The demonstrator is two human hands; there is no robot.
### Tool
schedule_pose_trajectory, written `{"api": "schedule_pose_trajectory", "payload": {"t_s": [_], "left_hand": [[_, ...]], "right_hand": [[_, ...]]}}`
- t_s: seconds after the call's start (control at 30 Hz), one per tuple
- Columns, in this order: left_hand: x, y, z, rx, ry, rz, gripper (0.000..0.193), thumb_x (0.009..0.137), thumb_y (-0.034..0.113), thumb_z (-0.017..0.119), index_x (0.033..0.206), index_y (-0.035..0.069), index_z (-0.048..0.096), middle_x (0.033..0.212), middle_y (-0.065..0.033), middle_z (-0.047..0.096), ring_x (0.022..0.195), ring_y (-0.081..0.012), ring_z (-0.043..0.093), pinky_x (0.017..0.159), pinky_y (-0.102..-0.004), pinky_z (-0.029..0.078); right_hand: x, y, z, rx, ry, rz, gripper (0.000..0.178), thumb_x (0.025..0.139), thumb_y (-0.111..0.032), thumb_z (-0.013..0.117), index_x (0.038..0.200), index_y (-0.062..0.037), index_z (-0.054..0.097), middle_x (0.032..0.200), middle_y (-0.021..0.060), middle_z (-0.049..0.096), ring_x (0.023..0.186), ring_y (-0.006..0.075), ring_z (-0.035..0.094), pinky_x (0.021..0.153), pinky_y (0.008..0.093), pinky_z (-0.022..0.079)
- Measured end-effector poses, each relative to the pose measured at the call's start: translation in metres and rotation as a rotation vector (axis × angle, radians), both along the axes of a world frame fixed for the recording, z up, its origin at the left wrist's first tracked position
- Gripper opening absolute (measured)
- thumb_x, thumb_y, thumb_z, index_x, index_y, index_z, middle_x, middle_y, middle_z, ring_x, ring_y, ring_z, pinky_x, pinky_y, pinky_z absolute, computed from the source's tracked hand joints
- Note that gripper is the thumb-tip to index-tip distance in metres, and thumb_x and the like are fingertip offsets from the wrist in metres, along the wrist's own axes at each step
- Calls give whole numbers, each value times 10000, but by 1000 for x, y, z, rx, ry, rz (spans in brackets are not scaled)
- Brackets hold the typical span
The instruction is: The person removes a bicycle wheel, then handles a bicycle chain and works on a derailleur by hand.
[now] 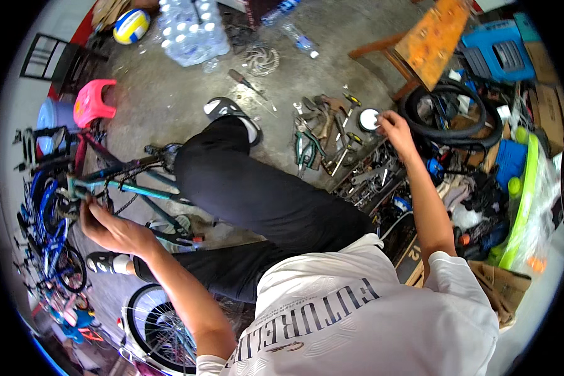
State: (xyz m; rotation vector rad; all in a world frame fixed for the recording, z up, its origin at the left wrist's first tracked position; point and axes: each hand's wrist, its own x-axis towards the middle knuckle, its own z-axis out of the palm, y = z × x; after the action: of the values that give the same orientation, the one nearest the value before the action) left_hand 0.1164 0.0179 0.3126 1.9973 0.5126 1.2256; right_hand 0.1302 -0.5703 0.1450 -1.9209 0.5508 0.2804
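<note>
My left hand (114,233) is at the left, its fingers curled against the end of a teal and purple bicycle frame (128,187). The fingertips are dark and partly hidden, so the exact grip is hard to see. Out to the right, my right hand (395,133) has its fingers closed at the rim of a small round tin (369,119) with a white inside. Beside the tin lie screwdrivers (339,164) with yellow and black handles, and green-handled pliers (305,150). A crankset (163,153) sits on the frame next to my knee.
A tool tray (373,178) full of wrenches lies below my right arm, with black tires (448,116) beyond. A wooden stool (431,47), a pink stool (94,103) and bottled water packs (193,31) stand around. Brake disc (261,60) and screwdriver (247,83) lie on the floor.
</note>
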Motion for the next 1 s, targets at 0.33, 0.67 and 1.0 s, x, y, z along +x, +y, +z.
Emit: {"api": "schedule_pose_trajectory", "payload": {"t_s": [0.33,0.67,1.0], "left_hand": [[170,-300,-69,240,612,-1486,386,1020,303,607,1264,7,653,1122,-158,731,1037,-235,691,928,-358,525],[173,-260,-184,312,1198,-1191,467,943,392,645,1229,27,694,1139,-207,735,1062,-366,697,950,-414,520],[142,-238,-168,-38,1445,-1220,355,997,259,639,1188,-38,673,978,-85,729,843,-155,675,787,-319,531]], "right_hand": [[-181,-49,-106,-95,330,-183,348,953,-285,643,1145,4,672,990,120,717,822,210,664,768,368,510],[-308,-20,-144,-312,476,41,353,924,-252,634,1170,-1,671,1034,197,742,978,371,715,844,468,561],[-329,40,-187,-153,440,-19,368,901,-327,608,1103,-36,708,1098,226,723,1047,427,673,909,487,535]]}}
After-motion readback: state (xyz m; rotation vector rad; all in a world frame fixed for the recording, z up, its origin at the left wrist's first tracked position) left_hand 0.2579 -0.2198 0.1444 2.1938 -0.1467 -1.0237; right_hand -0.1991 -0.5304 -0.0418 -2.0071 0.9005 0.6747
